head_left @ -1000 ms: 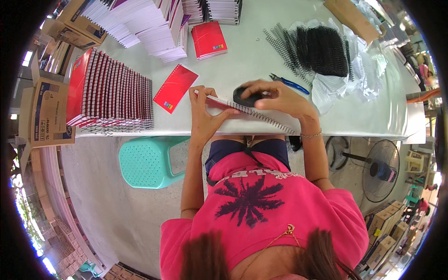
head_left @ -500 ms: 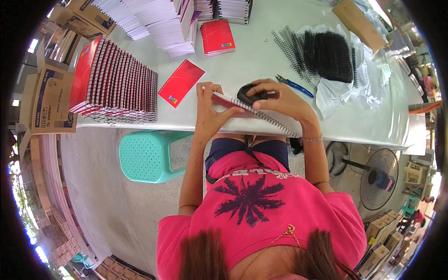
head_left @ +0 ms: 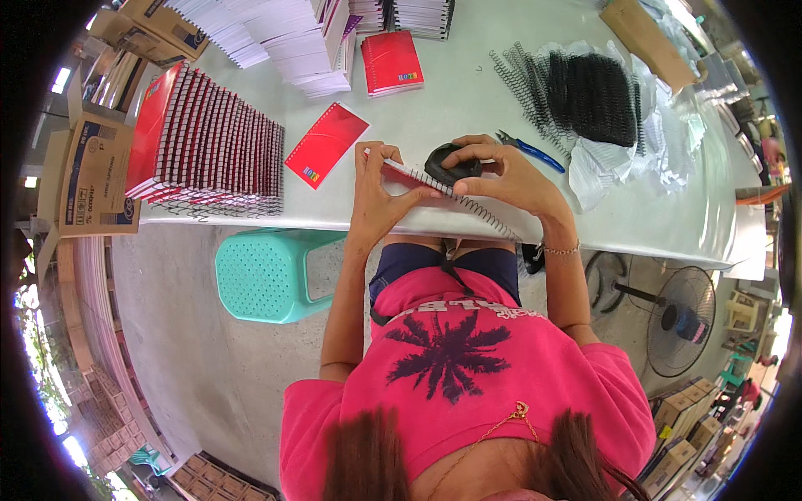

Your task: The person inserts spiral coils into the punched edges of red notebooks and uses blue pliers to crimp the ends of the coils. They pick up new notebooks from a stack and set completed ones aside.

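My left hand (head_left: 380, 196) grips a thin red-covered notebook (head_left: 399, 169) on its edge, its spine turned up toward me. A black spiral wire coil (head_left: 489, 217) runs through the holes along that spine, and its loose tail sticks out past the right end. My right hand (head_left: 510, 175) curls over a black rounded object (head_left: 445, 165) pressed beside the spine, its thumb close to the coil. What that object is I cannot make out. A red cover sheet (head_left: 326, 144) with punched holes lies left of my hands. Blue-handled pliers (head_left: 539, 155) rest on the right.
A row of bound red notebooks (head_left: 213, 142) stands at the left. White page stacks (head_left: 292, 37) and a small red notebook pile (head_left: 393, 64) are behind. Black coils (head_left: 593, 100) lie on crumpled plastic (head_left: 668, 138). A green stool (head_left: 267, 275) and a fan (head_left: 681, 321) are below the table.
The coil's loose tail now reaches less far past the notebook's right end. Both hands keep nearly the same places and grips, and the view has shifted slightly.
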`<action>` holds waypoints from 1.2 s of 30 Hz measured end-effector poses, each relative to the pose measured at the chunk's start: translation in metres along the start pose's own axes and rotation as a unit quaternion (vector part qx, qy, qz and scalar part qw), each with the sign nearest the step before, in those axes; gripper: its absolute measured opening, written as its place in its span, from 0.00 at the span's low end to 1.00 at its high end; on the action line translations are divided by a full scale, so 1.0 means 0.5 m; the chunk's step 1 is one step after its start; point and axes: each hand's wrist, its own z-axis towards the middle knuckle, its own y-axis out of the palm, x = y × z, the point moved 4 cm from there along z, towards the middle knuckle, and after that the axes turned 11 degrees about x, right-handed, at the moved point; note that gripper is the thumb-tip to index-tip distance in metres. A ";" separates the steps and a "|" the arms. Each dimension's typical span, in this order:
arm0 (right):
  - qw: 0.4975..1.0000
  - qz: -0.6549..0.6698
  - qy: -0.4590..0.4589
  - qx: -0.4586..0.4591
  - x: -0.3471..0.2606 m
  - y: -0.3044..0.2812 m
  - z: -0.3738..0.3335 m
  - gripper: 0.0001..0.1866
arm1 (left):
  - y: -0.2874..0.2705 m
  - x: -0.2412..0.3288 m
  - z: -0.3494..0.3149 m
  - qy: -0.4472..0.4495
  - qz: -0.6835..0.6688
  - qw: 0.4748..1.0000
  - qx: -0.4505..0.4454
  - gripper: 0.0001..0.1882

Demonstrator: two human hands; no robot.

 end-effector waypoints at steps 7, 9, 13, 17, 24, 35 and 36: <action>0.950 -0.263 -0.041 0.165 0.016 0.013 0.022 0.24 | -0.003 -0.001 0.001 0.026 0.017 0.999 -0.007 0.35; 0.976 -0.164 -0.027 0.138 0.013 0.009 0.025 0.24 | -0.002 0.001 0.004 0.031 0.011 0.999 -0.012 0.35; 0.999 0.027 -0.012 0.034 -0.008 0.024 0.009 0.23 | 0.001 -0.020 -0.006 -0.022 -0.039 0.999 -0.023 0.40; 0.991 -0.098 0.002 0.090 0.000 0.006 0.023 0.21 | 0.006 -0.038 -0.011 -0.051 -0.094 0.994 -0.019 0.47; 0.999 -0.006 -0.001 0.043 -0.015 0.017 0.022 0.20 | 0.012 -0.073 -0.011 -0.105 -0.166 0.980 -0.035 0.47; 0.997 -0.061 -0.011 0.054 -0.031 0.028 0.048 0.22 | 0.010 -0.075 0.007 -0.075 -0.170 0.981 -0.062 0.43; 0.993 -0.089 -0.036 0.072 -0.031 0.031 0.044 0.22 | 0.013 -0.074 0.004 -0.077 -0.175 0.979 -0.066 0.43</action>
